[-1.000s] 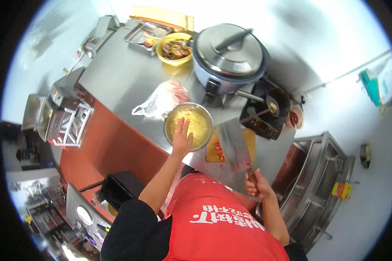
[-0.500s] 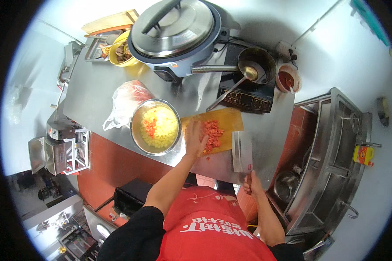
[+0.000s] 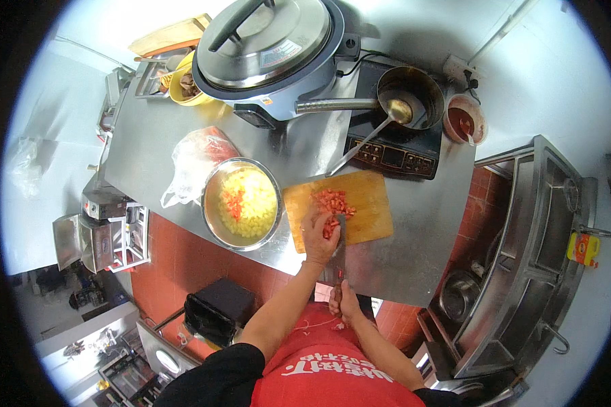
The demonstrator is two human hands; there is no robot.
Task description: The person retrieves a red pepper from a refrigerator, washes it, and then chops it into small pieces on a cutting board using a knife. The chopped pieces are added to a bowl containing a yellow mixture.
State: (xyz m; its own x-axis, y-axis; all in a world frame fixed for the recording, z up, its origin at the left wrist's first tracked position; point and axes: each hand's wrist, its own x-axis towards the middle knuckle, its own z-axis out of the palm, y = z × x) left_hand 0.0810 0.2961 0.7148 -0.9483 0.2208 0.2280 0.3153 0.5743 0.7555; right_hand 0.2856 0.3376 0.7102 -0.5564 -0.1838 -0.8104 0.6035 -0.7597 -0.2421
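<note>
My right hand (image 3: 346, 304) grips the handle of a broad-bladed cleaver (image 3: 339, 254), its blade on edge at the right of my left hand. My left hand (image 3: 318, 239) rests on the wooden cutting board (image 3: 370, 203), thumb apart from the fingers, against small diced red pieces (image 3: 332, 200). Some of these pieces lie between the hand and the blade; the fingertips are partly hidden. Left of the board stands a round metal bowl (image 3: 208, 224) of pale yellow cubes (image 3: 254, 203), with a small heap of red dice (image 3: 233, 205) on top.
Behind the bowl lies a clear plastic bag (image 3: 200, 159) with something red inside. A large lidded cooker (image 3: 268, 54), a black induction hob (image 3: 393, 152) with a pot (image 3: 424, 102) and ladle (image 3: 366, 142), and a tub of red sauce (image 3: 463, 122) stand farther back. Right is a metal sink (image 3: 522, 264).
My right hand has brought the cleaver left, from the board's right side to beside my left hand. My left hand has shifted slightly, and the red pieces sit closer together.
</note>
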